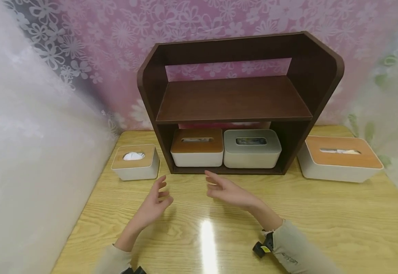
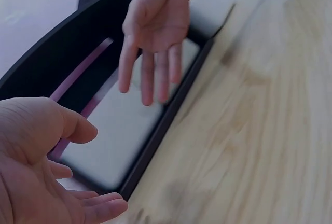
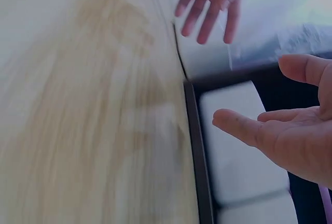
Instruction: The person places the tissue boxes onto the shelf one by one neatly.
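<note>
Both hands are empty, with fingers loosely spread and gripping nothing. The left hand (image 1: 153, 207) hangs over the counter (image 1: 175, 243) near the small wood-lidded tissue box (image 1: 135, 173), and the right hand (image 1: 227, 193) is just in front of the dark brown shelf (image 1: 234, 99), its fingertips pointing toward the lower compartment.

Inside that compartment sit two tissue boxes side by side: the brown-lidded tissue box (image 1: 197, 160) on the left and the grey-lidded tissue box (image 1: 252, 160) on the right. A larger tissue box with an orange-brown lid (image 1: 343, 173) rests on the counter to the right of the shelf.

The step in hand looks like a pause between grips, with the hands about level with the brown-lidded box; whether they are going in or coming away cannot be told. Should a box be handled next, the move would likely call for the palms to face its two ends and close evenly, minding the tight fit between the shelf's side panels.
</note>
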A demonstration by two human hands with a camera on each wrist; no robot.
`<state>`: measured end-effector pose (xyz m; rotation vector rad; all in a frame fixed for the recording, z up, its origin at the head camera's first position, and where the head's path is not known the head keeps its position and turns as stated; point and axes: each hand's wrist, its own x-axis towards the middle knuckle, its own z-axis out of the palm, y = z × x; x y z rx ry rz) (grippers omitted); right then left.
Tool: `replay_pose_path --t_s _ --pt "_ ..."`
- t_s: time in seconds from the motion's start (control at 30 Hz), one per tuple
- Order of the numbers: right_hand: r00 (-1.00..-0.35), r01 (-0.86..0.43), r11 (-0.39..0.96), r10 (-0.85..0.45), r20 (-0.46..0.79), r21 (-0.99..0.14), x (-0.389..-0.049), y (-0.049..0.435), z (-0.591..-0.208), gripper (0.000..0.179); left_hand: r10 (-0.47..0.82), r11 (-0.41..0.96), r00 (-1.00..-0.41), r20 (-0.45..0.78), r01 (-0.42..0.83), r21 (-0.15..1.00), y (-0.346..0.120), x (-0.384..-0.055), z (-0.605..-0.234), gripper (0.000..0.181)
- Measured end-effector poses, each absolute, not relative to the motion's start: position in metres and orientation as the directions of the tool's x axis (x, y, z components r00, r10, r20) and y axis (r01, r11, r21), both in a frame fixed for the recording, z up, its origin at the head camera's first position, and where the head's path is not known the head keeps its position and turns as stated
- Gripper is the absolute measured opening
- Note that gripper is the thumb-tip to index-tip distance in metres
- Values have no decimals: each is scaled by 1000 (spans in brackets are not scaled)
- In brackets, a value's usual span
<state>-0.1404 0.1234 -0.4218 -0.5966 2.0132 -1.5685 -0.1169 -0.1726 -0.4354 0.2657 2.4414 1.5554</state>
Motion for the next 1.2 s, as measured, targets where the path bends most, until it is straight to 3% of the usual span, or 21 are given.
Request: replay_pose_path --t_s 0.27,0.47,0.73,0.9,1.2 --pt "-726 -32 248 -671 -148 -968 -152 59 -428 77 147 386 -988 -55 6 922 -212 -119 -427 66" --pt "-735 17 236 -655 -172 -972 -157 19 -431 78 -41 325 -999 -8 -21 946 -236 -127 -418 63" --pt "-763 19 259 -620 -181 -966 -158 -24 -434 88 -349 308 -934 70 -44 950 -268 -145 -413 66" --pt "-796 18 232 -585 -155 -972 -168 -44 -434 93 -340 315 -940 20 -94 945 -287 -163 -419 81" --pt "-837 21 219 -530 -137 -976 -186 -69 -440 101 -123 347 -980 -158 -192 918 -305 -182 -430 92"
